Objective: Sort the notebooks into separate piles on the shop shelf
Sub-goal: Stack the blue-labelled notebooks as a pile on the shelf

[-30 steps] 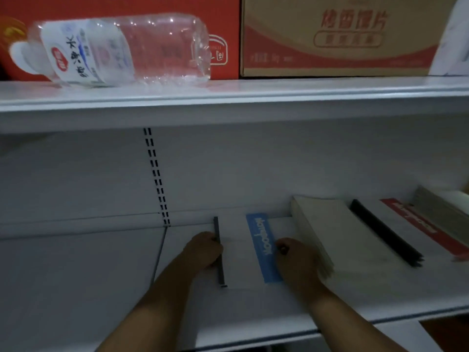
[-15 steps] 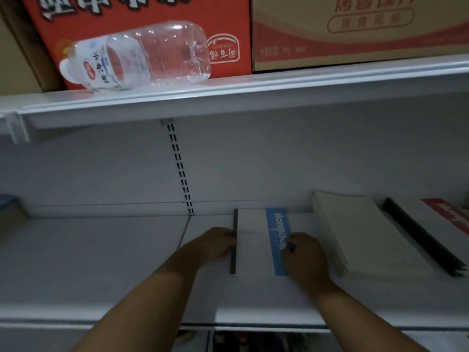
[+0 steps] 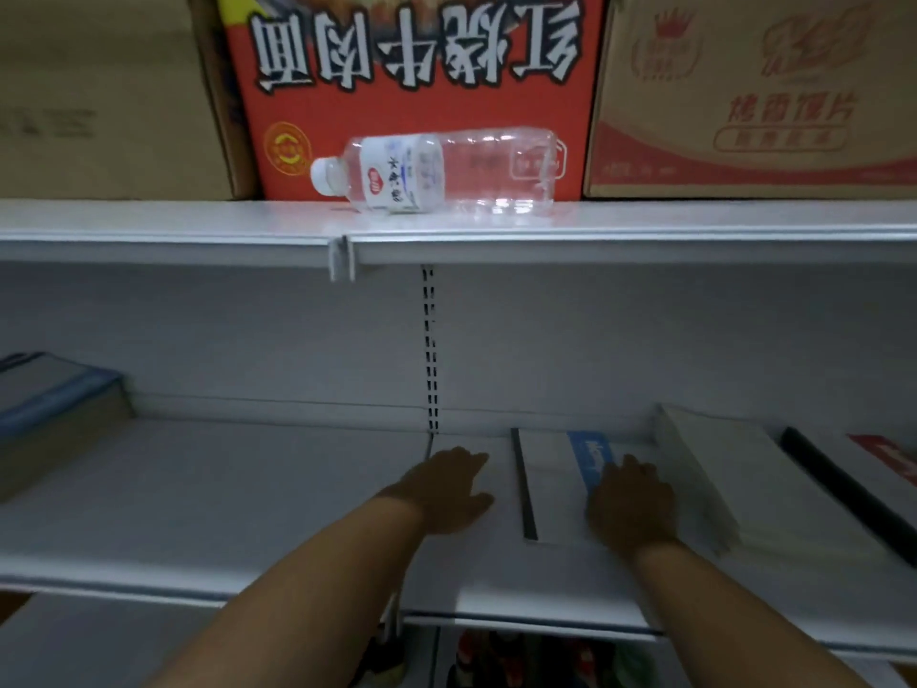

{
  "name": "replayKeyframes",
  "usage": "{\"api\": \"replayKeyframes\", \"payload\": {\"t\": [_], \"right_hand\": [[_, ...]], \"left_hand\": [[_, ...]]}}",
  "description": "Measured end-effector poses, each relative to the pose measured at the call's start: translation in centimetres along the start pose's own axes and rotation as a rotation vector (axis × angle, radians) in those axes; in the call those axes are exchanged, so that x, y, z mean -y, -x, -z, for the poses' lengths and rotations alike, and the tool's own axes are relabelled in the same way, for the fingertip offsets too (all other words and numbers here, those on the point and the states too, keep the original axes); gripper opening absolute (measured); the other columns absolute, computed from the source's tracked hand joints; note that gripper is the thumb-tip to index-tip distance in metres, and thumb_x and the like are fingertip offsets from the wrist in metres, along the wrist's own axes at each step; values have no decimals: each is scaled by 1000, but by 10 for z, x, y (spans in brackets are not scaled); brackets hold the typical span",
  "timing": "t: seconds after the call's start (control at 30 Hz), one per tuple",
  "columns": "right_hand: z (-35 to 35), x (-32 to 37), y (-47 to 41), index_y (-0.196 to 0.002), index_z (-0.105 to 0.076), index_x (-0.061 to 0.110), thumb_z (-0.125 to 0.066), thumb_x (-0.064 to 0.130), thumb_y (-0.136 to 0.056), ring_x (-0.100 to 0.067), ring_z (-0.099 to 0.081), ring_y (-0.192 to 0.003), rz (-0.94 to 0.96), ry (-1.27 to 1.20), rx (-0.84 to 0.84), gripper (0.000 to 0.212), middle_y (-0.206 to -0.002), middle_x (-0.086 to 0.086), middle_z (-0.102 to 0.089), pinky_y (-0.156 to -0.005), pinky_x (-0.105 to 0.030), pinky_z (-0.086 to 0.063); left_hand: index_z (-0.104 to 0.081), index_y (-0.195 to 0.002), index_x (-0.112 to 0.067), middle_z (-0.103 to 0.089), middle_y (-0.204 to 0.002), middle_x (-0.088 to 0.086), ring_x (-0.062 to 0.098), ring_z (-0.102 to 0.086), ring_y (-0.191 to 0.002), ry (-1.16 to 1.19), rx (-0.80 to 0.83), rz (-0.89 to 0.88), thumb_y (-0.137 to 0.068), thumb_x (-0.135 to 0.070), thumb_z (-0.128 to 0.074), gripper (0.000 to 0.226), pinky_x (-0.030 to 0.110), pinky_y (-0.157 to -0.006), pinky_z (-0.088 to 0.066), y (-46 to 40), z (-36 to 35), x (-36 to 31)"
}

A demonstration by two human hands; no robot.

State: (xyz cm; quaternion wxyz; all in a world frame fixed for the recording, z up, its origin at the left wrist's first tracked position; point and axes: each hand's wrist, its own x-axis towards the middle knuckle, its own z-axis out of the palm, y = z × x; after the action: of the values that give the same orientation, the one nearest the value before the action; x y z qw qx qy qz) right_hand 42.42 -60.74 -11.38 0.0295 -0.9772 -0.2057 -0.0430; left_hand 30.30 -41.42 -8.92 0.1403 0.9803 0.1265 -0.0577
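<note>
— Where are your hands right now?

— Both lie on the white metal shop shelf [image 3: 208, 494]. My left hand [image 3: 449, 491] is flat and open on the bare shelf, just beside the dark spine of the white notebook with a blue band [image 3: 551, 481]; whether it touches the spine, I cannot tell. My right hand [image 3: 630, 508] rests palm down on that notebook's cover, fingers spread over the blue band, gripping nothing.

— And the other notebooks?

— To the right of it lies a thick pale pile of notebooks [image 3: 714, 484], and further right a white notebook with a black spine and red label [image 3: 853, 484]. Far left on the same shelf sits a blue-edged stack of books [image 3: 54, 414].

— Anything above?

— A clear plastic water bottle [image 3: 436, 173] lies on its side on the upper shelf [image 3: 149, 225], in front of a red cardboard carton [image 3: 412, 72].
</note>
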Motion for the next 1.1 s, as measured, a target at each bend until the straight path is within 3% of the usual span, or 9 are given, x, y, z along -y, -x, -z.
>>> {"api": "replayKeyframes", "payload": {"t": [0.13, 0.23, 0.33, 0.67, 0.87, 1.1], "right_hand": [[10, 77, 22, -147, -26, 15, -35, 37, -98, -23, -11, -146, 388, -25, 41, 55, -159, -11, -6, -119, -33, -13], [13, 154, 54, -151, -13, 21, -30, 41, -100, -22, 2, -147, 592, -41, 102, 58, -160, -8, 5, -119, -35, 0], [18, 220, 87, -151, -12, 22, -32, 40, -99, -23, 5, -147, 733, -32, 118, 59, -159, -6, 7, -119, -37, 3], [34, 353, 143, -150, -17, 22, -41, 37, -96, -27, -4, -146, 934, -23, 98, 61, -159, -12, -2, -118, -38, -7], [42, 415, 123, -151, -14, 24, -39, 39, -97, -22, 0, -147, 1033, -91, 155, 61, -160, -5, -1, -118, -34, -7], [40, 488, 85, -151, -13, 25, -34, 41, -100, -17, -1, -147, 1058, -189, 237, 58, -160, -1, -3, -117, -28, -7]], "left_hand": [[4, -152, -30, 7, -161, 1, 20, 9, -148, -283, -118, -25, -98, -54, -29, 68, 37, -120, 2, 54, 32, 59], [4, -151, -34, 13, -160, 1, 19, 15, -147, -381, -152, 52, -97, -57, -24, 66, 40, -119, 8, 95, 57, 112], [2, -152, -33, 12, -160, 2, 19, 15, -147, -393, -178, 118, -97, -58, -25, 66, 42, -119, 7, 137, 75, 159], [-2, -152, -33, 8, -161, 5, 22, 12, -147, -434, -165, 257, -94, -61, -27, 69, 46, -119, 5, 222, 90, 280], [-4, -152, -35, 8, -161, 5, 23, 8, -148, -455, -184, 335, -94, -61, -29, 68, 47, -119, 2, 238, 105, 326], [-5, -152, -32, 9, -161, 5, 22, 13, -147, -481, -204, 487, -94, -62, -26, 69, 46, -117, 10, 249, 121, 387]]}}
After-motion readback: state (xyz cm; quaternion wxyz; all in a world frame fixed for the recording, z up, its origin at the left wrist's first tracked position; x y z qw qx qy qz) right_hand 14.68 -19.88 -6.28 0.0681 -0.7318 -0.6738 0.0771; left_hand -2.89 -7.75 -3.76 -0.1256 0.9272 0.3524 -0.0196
